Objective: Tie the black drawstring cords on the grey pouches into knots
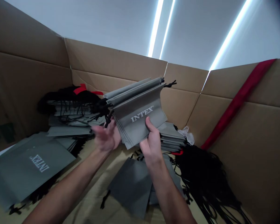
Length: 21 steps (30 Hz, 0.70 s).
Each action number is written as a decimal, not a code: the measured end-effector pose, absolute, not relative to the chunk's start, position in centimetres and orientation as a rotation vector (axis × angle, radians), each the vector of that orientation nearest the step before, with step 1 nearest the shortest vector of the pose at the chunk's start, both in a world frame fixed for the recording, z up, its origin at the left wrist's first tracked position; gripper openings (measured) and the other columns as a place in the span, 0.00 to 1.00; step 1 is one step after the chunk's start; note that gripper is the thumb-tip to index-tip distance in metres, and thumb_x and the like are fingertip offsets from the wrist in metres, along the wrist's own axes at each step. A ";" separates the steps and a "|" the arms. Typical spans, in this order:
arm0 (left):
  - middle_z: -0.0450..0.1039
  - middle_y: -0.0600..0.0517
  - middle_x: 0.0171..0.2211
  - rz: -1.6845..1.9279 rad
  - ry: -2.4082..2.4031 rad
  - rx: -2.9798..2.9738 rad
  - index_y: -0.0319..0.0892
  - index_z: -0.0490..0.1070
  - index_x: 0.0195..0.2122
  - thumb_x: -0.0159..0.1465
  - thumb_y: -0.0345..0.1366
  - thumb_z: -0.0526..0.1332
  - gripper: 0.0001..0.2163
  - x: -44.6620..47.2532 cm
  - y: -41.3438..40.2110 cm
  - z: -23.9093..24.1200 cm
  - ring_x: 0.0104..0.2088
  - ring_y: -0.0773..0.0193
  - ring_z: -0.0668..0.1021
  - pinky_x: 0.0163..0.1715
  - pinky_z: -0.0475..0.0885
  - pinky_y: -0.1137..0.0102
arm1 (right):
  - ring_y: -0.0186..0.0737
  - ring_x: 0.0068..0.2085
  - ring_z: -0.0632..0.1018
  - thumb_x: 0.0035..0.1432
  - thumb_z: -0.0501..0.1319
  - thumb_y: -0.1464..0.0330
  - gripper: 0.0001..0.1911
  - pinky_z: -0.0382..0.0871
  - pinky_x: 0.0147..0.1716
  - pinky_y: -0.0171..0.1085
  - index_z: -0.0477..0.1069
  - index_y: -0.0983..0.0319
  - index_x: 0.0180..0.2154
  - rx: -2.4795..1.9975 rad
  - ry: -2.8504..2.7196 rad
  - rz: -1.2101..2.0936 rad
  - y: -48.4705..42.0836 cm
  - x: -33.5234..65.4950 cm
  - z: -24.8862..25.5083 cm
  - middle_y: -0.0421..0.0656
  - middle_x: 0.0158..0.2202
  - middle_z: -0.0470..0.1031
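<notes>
Nearest, a loose grey bag (133,186) lies flat on the box floor (93,202). Above it, the right hand (151,143) has its fingers clenched on a fanned stack of grey INTEX bags (137,112), held raised mid-box. The left hand (106,137) is released, its palm beside the stack's corded edge. Behind, bundled bags (70,115) rest against the cardboard wall (116,62).

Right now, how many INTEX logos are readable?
2. One on the front bag of the held stack, gripped by the right hand; one upside down on the loose grey bag lower left. Others may be hidden.
</notes>
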<state>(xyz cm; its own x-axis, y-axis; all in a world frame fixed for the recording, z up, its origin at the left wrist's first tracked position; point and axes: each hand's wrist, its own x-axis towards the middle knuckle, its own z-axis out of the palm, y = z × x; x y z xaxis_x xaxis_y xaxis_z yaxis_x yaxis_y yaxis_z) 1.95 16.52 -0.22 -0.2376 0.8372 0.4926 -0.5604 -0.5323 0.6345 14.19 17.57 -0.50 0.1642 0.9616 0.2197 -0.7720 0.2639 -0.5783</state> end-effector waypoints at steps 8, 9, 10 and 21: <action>0.87 0.48 0.50 1.915 0.321 0.876 0.43 0.82 0.51 0.55 0.40 0.84 0.24 1.0 17.5 1.8 0.60 0.46 0.85 0.62 0.84 0.58 | 0.53 0.68 0.82 0.50 0.83 0.64 0.37 0.75 0.73 0.54 0.80 0.59 0.61 -0.370 -0.657 1.017 16.0 12.2 -0.9 0.47 0.65 0.84; 0.87 0.48 0.51 1.908 0.301 0.850 0.43 0.83 0.51 0.57 0.42 0.83 0.23 0.7 17.7 1.9 0.61 0.46 0.85 0.63 0.84 0.57 | 0.52 0.67 0.83 0.50 0.83 0.64 0.37 0.74 0.74 0.53 0.79 0.59 0.61 -0.363 -0.684 0.974 15.9 11.9 -1.0 0.47 0.65 0.84; 0.87 0.47 0.53 1.903 0.280 0.844 0.42 0.83 0.51 0.59 0.44 0.81 0.22 0.5 17.9 2.0 0.62 0.45 0.84 0.64 0.83 0.57 | 0.51 0.66 0.84 0.50 0.84 0.64 0.38 0.74 0.74 0.53 0.79 0.59 0.61 -0.360 -0.708 0.933 15.8 11.5 -1.2 0.47 0.65 0.84; 0.89 0.46 0.48 1.862 0.304 0.938 0.43 0.84 0.46 0.58 0.44 0.81 0.19 -1.2 17.9 2.6 0.64 0.38 0.83 0.63 0.85 0.54 | 0.53 0.64 0.85 0.49 0.81 0.63 0.37 0.75 0.72 0.57 0.79 0.55 0.62 -0.279 -0.710 1.076 15.3 10.1 -1.0 0.46 0.62 0.86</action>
<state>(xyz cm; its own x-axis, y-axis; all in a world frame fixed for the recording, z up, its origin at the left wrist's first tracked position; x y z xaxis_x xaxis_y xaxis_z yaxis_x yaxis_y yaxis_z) -1.19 17.94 2.60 -0.2111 0.8569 0.4703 -0.6630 -0.4790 0.5753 10.09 15.32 -0.97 0.2825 0.8758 0.3915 -0.7047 0.4663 -0.5347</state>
